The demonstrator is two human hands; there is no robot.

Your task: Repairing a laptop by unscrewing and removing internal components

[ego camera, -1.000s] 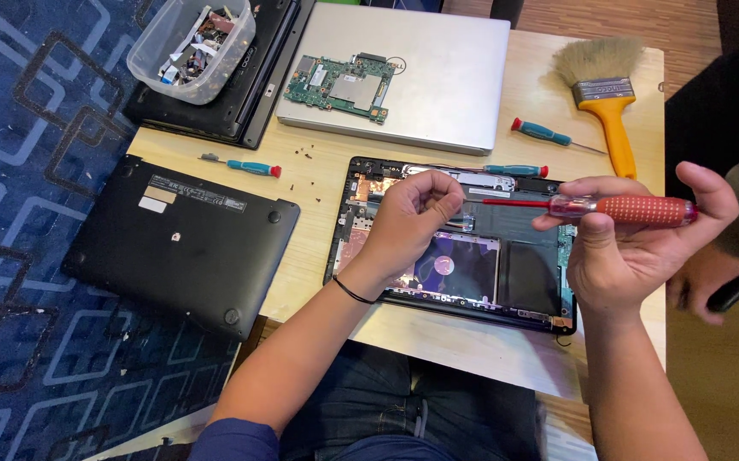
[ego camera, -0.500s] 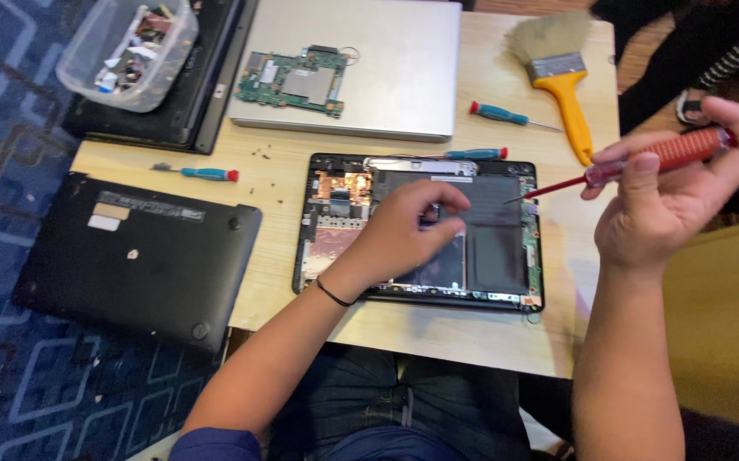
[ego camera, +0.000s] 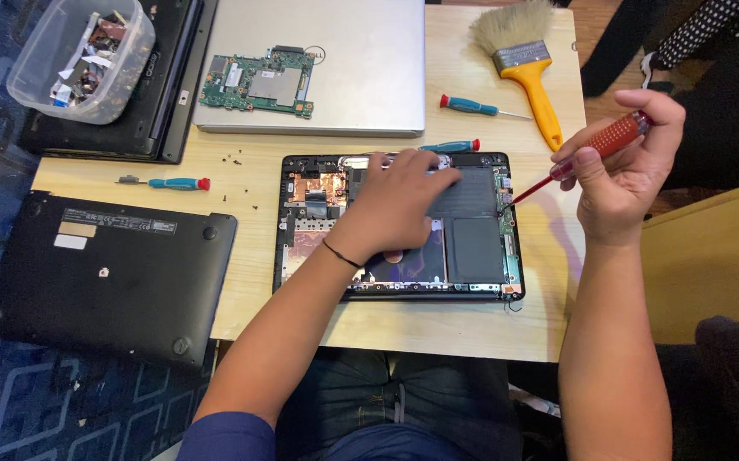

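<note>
- While the left hand (ego camera: 403, 201) is lying flat, fingers spread, steadying the opened laptop (ego camera: 399, 226) on the desk (ego camera: 438, 329),
- the right hand (ego camera: 621, 175) is clamping a red-handled screwdriver (ego camera: 595, 149), tip angling toward the laptop's right edge.

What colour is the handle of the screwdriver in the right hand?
Red, on the screwdriver in the right hand; head view.

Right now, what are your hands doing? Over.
Left hand flat on open laptop. Right hand holds red screwdriver, tip at laptop's right edge. Nothing blocking.

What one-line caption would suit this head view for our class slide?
Left hand rests on an opened laptop while the right hand aims a red-handled screwdriver at its right edge.
</note>
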